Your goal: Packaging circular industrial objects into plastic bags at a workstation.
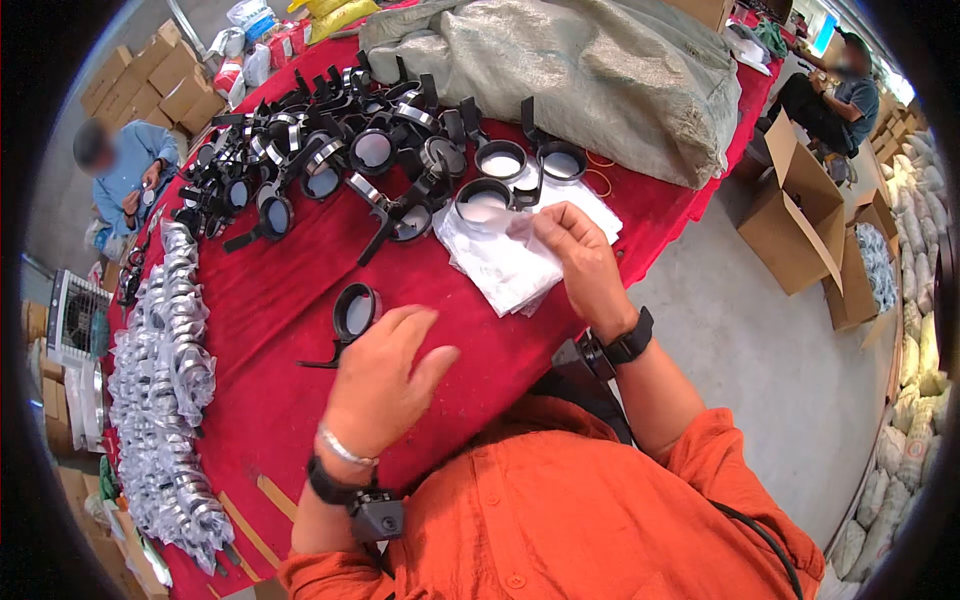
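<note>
Cloth (262, 300) opens beside left hand (378, 380); right hand (588, 264) pinches bag (521, 231) near edge (655, 254).

You're wearing an orange buttoned shirt (560, 505), a pale bracelet (345, 451) and black wrist straps (634, 341), the left carrying a dark boxy device (379, 519); a black cable (768, 543) is crossing your right side.

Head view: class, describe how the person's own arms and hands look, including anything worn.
The sleeves are orange, leaving the lower forearms bare. The left hand is ungloved; its wrist wears a pale bracelet and a black strap with a dark grey boxy device. The right hand, also ungloved, has a black wristband with a dark device. A black cable lies against the right sleeve.
</note>
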Tool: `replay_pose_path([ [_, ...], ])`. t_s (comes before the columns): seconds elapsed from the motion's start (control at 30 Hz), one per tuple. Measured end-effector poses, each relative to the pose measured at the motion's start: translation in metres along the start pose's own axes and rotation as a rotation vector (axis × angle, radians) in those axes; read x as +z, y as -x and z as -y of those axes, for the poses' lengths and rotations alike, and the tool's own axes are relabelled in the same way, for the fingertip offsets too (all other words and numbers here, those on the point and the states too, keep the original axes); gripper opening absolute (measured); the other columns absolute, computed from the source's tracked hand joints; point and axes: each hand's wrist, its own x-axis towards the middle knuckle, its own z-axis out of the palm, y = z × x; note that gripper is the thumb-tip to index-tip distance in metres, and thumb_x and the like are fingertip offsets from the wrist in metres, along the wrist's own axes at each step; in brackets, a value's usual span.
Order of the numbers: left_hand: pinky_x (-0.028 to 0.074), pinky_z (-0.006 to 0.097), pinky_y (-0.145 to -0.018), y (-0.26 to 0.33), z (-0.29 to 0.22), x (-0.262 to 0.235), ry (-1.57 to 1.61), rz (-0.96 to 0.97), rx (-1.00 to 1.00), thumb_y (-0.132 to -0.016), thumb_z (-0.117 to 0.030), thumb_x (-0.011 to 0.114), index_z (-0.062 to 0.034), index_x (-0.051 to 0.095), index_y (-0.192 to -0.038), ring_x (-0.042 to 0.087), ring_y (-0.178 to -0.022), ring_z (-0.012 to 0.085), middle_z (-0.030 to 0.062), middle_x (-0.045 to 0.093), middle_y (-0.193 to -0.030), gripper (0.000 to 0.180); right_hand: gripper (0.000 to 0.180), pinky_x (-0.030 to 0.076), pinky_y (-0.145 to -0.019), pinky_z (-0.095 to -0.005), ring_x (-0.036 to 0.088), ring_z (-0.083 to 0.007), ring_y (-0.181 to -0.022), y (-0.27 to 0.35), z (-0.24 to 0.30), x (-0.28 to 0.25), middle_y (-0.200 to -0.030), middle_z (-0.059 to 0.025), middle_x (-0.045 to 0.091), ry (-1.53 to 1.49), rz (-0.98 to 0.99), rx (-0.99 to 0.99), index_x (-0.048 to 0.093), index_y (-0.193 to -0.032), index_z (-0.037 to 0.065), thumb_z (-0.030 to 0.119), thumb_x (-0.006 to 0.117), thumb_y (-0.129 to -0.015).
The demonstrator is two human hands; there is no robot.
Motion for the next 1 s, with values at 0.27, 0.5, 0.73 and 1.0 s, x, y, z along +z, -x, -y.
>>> replay_pose_path([
  [0.27,0.049,0.024,-0.064,-0.015,0.023,0.097,1.536,-0.180,-0.458,-0.091,-0.016,0.056,-0.0001,0.059,-0.099,0.059,-0.075,0.0089,0.0040,0.063,-0.087,0.019,0.014,0.046,-0.071,-0.0282,0.057,-0.0119,-0.079,0.058,-0.007,0.031,-0.084,-0.0050,0.060,0.602,0.519,-0.329,0.060,-0.097,0.002,0.009,0.061,-0.085],
  [0.5,0.049,0.027,-0.076,-0.017,0.016,0.095,1.623,-0.346,-0.441,-0.090,-0.005,0.049,0.0036,0.060,-0.103,0.061,-0.086,0.0138,0.0087,0.064,-0.096,0.019,0.018,0.047,-0.076,-0.0248,0.058,-0.0109,-0.085,0.043,0.021,0.007,-0.092,-0.0065,0.064,0.311,0.131,-0.051,0.062,-0.102,0.000,0.009,0.058,-0.087],
  [0.73,0.044,0.027,-0.086,-0.002,0.022,0.073,1.188,-0.363,-0.452,-0.088,-0.005,0.050,0.0061,0.059,-0.108,0.055,-0.095,0.0147,0.0075,0.059,-0.105,0.024,0.038,0.047,-0.078,-0.0281,0.056,-0.0130,-0.090,0.014,-0.025,0.006,-0.103,-0.0061,0.061,0.718,0.023,-0.113,0.054,-0.123,0.010,0.025,0.061,-0.089],
  [1.0,0.049,0.029,-0.076,0.003,0.026,0.074,1.562,-0.426,-0.399,-0.091,-0.008,0.048,0.0001,0.057,-0.108,0.059,-0.089,0.0166,0.0087,0.061,-0.104,0.021,0.048,0.043,-0.080,-0.0235,0.054,-0.0095,-0.091,0.039,0.017,0.013,-0.102,-0.0012,0.059,0.148,0.154,0.283,0.046,-0.129,-0.001,0.026,0.057,-0.092],
])
